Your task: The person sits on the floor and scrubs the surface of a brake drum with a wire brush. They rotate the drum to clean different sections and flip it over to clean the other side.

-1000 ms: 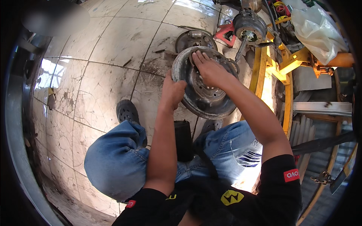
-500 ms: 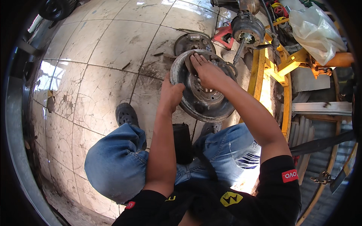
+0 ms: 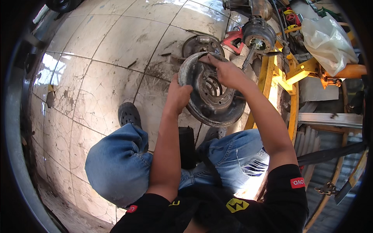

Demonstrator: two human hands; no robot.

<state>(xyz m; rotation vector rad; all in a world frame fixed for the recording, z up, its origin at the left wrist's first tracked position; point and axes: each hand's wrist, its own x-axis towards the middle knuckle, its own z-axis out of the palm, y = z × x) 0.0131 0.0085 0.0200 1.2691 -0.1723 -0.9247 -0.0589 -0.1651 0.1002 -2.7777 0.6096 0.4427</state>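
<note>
A round, dished metal brake backing plate [image 3: 221, 110] leans tilted in front of me, with a large hole in its middle and a worn, pale rim. My left hand [image 3: 180, 95] is closed around its left edge, thumb on the near face. At its upper part, my right hand [image 3: 229, 73] pinches a thin brown piece like sandpaper [image 3: 203, 59] against the rim. Some of the right fingers are hidden behind the hand. Just beyond lies a second, smaller-looking round plate [image 3: 196, 46] with a cylinder fixed to it.
An axle end with a round hub [image 3: 258, 37] stands at the far right beside a red stand [image 3: 234, 40]. Yellow metal framing [image 3: 294, 97] runs down the right, with a clear plastic bag [image 3: 328, 42] above it. Cracked, stained tiles [image 3: 101, 89] cover the floor to the left.
My right hand has gone from lying flat on the brown piece to pinching it, shifting slightly right and uncovering the plate's middle hole. The left hand keeps its hold.
</note>
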